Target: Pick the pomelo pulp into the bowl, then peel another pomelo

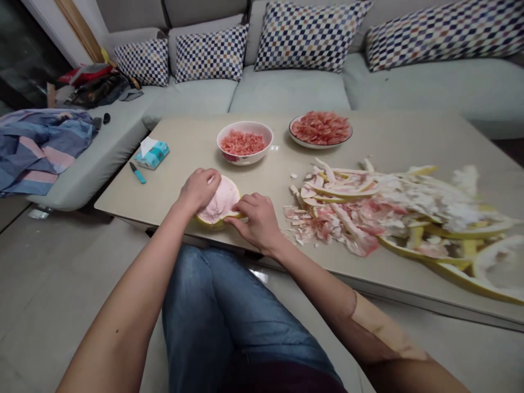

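A partly peeled pomelo (223, 197) rests near the front edge of the table, its pinkish inner side facing up and yellow-green rind around its lower rim. My left hand (199, 190) is curled over its left side, fingers closed against the pith. On the other side, my right hand (257, 219) pinches the edge of the rind between thumb and fingers. Beyond the pomelo stands a white bowl (268, 143) of loose pink pulp. Farther right, a dark-rimmed plate (314, 146) carries a heap of the same pulp.
Peel strips (446, 273) and white and pink membrane scraps (352, 229) cover the table's right side. At the left lie a blue tissue pack (152, 155) and a small teal-handled knife (138, 173). Behind the table (192, 131) runs a sofa (286, 90) with checked cushions (305, 35).
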`<state>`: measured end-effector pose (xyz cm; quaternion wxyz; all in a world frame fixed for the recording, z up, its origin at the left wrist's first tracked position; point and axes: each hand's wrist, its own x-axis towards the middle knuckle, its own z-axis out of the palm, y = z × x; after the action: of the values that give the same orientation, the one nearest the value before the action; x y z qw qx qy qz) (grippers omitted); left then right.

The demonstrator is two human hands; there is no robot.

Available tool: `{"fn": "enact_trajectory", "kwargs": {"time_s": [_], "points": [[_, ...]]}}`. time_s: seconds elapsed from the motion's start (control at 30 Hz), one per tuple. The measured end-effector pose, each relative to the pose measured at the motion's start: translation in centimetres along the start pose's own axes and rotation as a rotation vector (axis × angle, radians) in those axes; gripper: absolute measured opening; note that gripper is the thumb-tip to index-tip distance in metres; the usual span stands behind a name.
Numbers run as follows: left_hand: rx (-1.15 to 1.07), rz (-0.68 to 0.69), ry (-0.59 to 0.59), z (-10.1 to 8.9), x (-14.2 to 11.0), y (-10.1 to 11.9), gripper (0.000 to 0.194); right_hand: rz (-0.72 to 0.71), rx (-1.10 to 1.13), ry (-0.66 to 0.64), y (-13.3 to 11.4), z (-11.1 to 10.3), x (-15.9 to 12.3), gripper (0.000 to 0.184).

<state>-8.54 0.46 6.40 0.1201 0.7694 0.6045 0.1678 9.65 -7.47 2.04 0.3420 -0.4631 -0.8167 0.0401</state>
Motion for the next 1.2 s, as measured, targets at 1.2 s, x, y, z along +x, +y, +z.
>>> {"fn": "enact_trajectory", "kwargs": {"time_s": [1.2], "points": [[-0.027,-0.212,0.097,0.0,-0.9,-0.4,0.041,0.185,0.134,0.071,-3.5,2.6,-0.4,0.006]]}}
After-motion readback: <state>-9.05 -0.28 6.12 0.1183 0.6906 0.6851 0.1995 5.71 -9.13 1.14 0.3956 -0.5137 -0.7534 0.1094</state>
